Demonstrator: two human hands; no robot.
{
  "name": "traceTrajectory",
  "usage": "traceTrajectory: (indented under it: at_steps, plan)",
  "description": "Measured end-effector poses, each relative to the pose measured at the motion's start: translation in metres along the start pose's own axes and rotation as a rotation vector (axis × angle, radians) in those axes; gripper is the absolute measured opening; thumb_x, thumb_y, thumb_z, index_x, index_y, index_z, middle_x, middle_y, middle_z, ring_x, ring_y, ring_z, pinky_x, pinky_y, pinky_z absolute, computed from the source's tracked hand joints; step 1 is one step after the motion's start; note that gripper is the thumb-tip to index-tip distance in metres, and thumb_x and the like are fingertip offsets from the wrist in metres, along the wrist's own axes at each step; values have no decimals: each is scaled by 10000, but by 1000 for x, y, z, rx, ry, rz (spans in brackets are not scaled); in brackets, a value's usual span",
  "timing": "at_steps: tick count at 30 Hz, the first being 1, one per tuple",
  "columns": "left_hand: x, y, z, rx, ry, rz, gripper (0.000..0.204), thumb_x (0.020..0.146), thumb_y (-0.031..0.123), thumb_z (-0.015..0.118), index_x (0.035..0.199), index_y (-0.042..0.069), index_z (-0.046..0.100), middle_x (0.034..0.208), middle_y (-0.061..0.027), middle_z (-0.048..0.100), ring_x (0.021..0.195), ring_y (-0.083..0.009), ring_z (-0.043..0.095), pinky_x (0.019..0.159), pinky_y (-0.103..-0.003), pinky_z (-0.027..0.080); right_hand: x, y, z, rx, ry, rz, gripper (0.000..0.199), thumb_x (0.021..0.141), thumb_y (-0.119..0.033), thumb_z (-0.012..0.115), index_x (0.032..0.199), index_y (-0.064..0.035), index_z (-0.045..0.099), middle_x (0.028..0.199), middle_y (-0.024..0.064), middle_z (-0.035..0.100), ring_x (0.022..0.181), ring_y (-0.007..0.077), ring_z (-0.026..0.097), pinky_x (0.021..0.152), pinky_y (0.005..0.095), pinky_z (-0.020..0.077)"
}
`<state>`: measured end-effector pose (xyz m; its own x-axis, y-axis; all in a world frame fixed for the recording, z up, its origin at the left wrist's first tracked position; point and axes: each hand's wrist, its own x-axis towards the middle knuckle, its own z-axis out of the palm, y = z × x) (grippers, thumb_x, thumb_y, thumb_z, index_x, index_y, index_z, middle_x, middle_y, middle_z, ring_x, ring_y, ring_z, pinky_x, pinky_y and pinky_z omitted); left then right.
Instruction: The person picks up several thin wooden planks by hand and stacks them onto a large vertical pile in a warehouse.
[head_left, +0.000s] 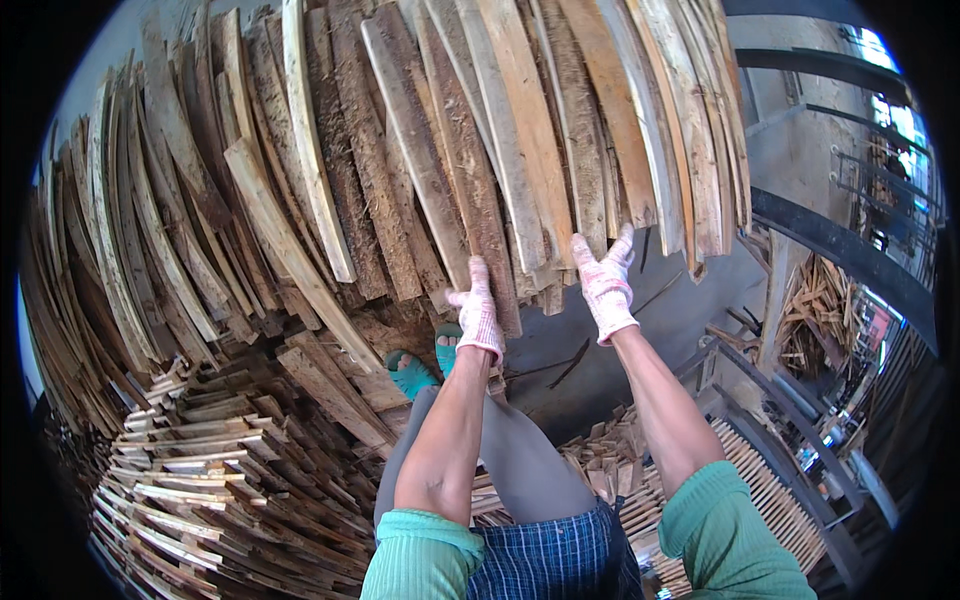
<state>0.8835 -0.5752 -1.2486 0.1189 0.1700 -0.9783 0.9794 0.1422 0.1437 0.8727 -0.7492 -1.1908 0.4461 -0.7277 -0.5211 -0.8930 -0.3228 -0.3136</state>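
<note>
My left hand (480,312), in a pale pinkish knit glove, is at the near end of a rough, bark-edged wooden board (480,215). One finger stretches up against the board's end; the others point left and are partly blurred. To its right my right hand (606,288), gloved the same way, has thumb and fingers spread against the ends of neighbouring boards (612,90). Neither hand is visibly wrapped round a board. Between the hands, several board ends jut out unevenly, among them a lighter orange-brown plank (530,130). The undersides of the boards are hidden.
Long boards (150,200) lean in a dense row to the left. Stacked slats (200,480) fill the lower left. Dark metal bars (850,250) run along the right, near a heap of wood scraps (815,315). Teal sandals (412,375) show below the boards.
</note>
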Motion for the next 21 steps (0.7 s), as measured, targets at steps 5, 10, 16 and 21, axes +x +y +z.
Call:
traceTrajectory:
  at_steps: [5, 10, 16, 21]
  plan:
    - [-24, -13, 7, -9, -234, 87, 1187, 787, 659, 724, 1562, 59, 55, 1464, -217, 407, 1282, -299, 483, 1030, -405, 438, -6, 9, 2, 261, -115, -112, 1131, 781, -599, 761, 1518, 26, 173, 1498, 311, 295, 1410, 399, 297, 1165, 441, 265]
    - [-14, 14, -25, 296, -316, 10, 1097, 798, 745, 631, 1552, 71, 204, 1468, -231, 420, 1305, -312, 472, 1027, -404, 437, -21, -26, 17, -332, -214, -23, 1276, 672, -800, 686, 1534, -2, 187, 1553, 288, 185, 1428, 536, 173, 1163, 574, 229]
    - [-6, 46, -19, 344, -298, 54, 1225, 784, 767, 610, 1585, 50, 24, 1527, -272, 338, 1382, -367, 401, 1104, -410, 362, -38, -32, 30, -216, -94, -176, 1182, 707, -655, 768, 1541, -73, 165, 1527, 289, 257, 1420, 465, 258, 1157, 544, 251]
    - [0, 38, -40, 334, -463, 67, 1295, 767, 727, 671, 1575, 47, -79, 1538, -272, 315, 1368, -353, 418, 1086, -409, 384, -46, -32, 29, 135, -117, -154, 1195, 693, -546, 849, 1535, -23, 180, 1552, 284, 208, 1401, 452, 315, 1132, 459, 348]
